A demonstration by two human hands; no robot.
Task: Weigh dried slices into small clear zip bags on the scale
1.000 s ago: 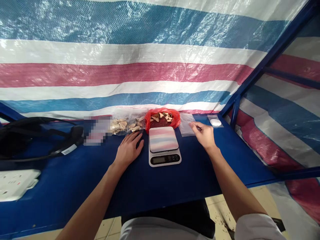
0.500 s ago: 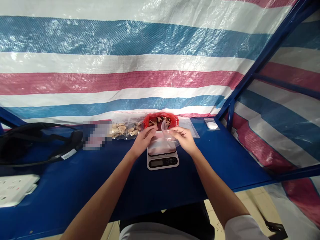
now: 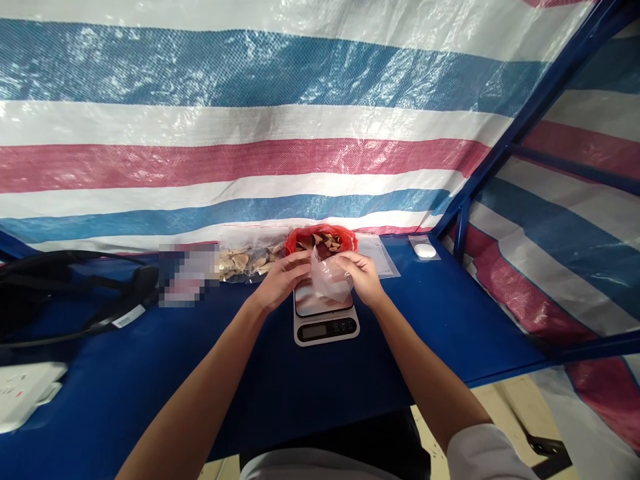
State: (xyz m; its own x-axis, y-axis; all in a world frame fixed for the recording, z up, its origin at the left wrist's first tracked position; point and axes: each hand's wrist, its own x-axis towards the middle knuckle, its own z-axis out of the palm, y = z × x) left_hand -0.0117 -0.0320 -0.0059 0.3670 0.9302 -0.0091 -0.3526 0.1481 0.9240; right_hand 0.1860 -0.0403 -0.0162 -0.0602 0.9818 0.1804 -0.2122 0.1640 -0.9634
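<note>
1. Small clear bag (image 3: pixel 327 277) is the thing in hand, but the biggest things come first: a striped sheet (image 3: pixel 250 133) in blue, white and red hangs behind a blue table (image 3: pixel 300 380).
2. A black headset (image 3: pixel 70 293) lies far to the left on the table, with a white power strip (image 3: pixel 23 393) near it.
3. A white kitchen scale (image 3: pixel 325 317) sits in the middle of the table, right under both hands.
4. A red bag (image 3: pixel 320 239) full of dried slices sits just behind the scale. A clear bag of pale slices (image 3: pixel 247 257) lies beside it on the left.
5. The left hand (image 3: pixel 283 280) pinches the left edge of the small clear bag, fingers together on the plastic.
6. The right hand (image 3: pixel 357 277) pinches the right edge the same way.
7. The small clear bag hangs between the two hands, just above the scale plate. It looks empty.
8. I think the hands are pulling the bag's mouth open. Next, the thin sides need to come apart gently, with the mouth held wide and steady.
9. Flat spare bags (image 3: pixel 380 257) and a small white thing (image 3: pixel 425 251) lie to the right.
</note>
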